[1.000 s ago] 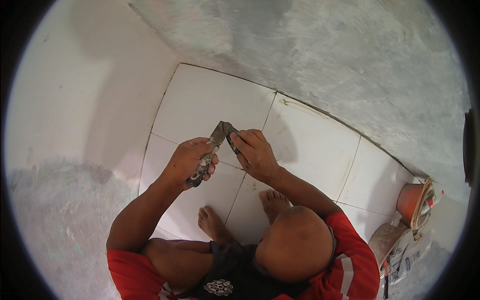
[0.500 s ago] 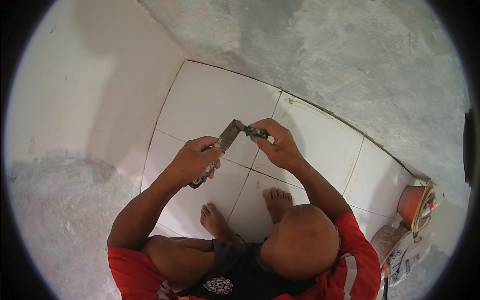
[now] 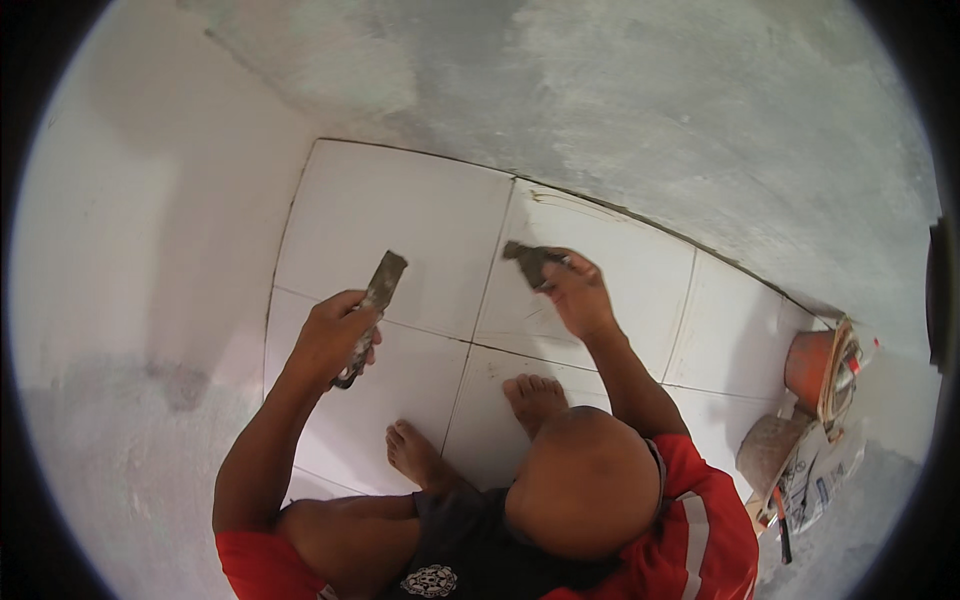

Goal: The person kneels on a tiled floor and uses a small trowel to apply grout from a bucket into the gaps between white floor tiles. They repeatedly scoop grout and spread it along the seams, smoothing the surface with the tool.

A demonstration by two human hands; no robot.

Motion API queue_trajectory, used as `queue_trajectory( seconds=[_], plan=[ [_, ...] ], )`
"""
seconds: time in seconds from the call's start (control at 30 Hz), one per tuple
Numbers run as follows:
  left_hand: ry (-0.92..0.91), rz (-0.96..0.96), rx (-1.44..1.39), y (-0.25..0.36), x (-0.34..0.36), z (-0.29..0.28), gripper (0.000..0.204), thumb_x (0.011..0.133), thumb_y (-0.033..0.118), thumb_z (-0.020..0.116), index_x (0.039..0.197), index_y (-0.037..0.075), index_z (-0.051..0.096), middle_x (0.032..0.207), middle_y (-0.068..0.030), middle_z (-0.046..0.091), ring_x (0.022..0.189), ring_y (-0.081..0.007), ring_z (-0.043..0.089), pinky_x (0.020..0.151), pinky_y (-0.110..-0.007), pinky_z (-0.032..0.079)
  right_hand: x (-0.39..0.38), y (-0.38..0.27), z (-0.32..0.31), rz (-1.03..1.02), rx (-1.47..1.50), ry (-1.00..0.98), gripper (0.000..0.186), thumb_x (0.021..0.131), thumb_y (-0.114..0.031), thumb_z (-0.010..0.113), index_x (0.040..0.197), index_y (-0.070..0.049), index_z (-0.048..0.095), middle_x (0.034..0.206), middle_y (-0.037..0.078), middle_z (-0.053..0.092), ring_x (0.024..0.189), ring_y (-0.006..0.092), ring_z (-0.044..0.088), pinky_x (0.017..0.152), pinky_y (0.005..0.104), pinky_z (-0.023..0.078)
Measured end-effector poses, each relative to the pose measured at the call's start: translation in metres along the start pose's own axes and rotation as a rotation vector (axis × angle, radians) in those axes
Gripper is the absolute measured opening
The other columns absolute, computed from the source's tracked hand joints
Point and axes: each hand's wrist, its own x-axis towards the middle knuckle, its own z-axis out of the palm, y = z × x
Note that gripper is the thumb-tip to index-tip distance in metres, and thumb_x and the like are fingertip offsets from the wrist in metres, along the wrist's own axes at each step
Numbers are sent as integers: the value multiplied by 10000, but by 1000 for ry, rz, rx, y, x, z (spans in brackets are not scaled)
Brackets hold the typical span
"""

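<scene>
My left hand [image 3: 332, 335] is closed around the handle of a putty knife [image 3: 384, 281]. Its flat, grey-smeared blade points up and away from me, and part of the pale, stained handle shows below my fingers. To the right, my right hand [image 3: 582, 300] pinches a small dark scraper [image 3: 527, 262] coated with grey paste, its wider end turned left. My fingers hide the rest of it. The two tools are apart, held above the white floor tiles [image 3: 410, 200].
A grey plastered wall [image 3: 640, 110] rises beyond the tiles, and a pale wall [image 3: 200, 200] stands at left. At right sit an orange bucket [image 3: 808, 362], a grey container [image 3: 768, 445], a plastic bag [image 3: 815, 480] and an orange-and-black tool [image 3: 782, 525]. My bare feet [image 3: 535, 398] rest on the tiles.
The tools were touching near the knife's blade tip; now they are separated. My left hand has moved left with the putty knife, while the scraper in my right hand has turned.
</scene>
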Motion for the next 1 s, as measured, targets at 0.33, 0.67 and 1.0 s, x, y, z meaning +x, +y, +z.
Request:
queue_trajectory(
  seconds=[0.33,0.67,1.0],
  plan=[
    [-10,-44,-19,-11,11,-5,317,938,184,588,1187,-11,616,758,-65,624,538,-125,593,457,-276,470,99,8,-47,-525,-1316,761,204,866,-181,688,964,-4,668,868,228,664,833,425,652,724,514,529],
    [-9,-21,-62,-17,15,-9,347,959,183,581,1250,-5,574,747,-69,625,516,-131,593,420,-274,465,88,24,-9,-600,-964,572,208,851,-132,697,1019,-11,707,876,215,664,833,383,658,744,483,530],
    [-47,-26,-41,-11,12,-7,299,957,187,584,1196,7,597,755,-71,623,525,-134,590,438,-280,462,93,10,-43,-665,-1291,762,176,819,-125,706,942,0,694,876,235,667,824,415,664,720,511,541]
  ],
)
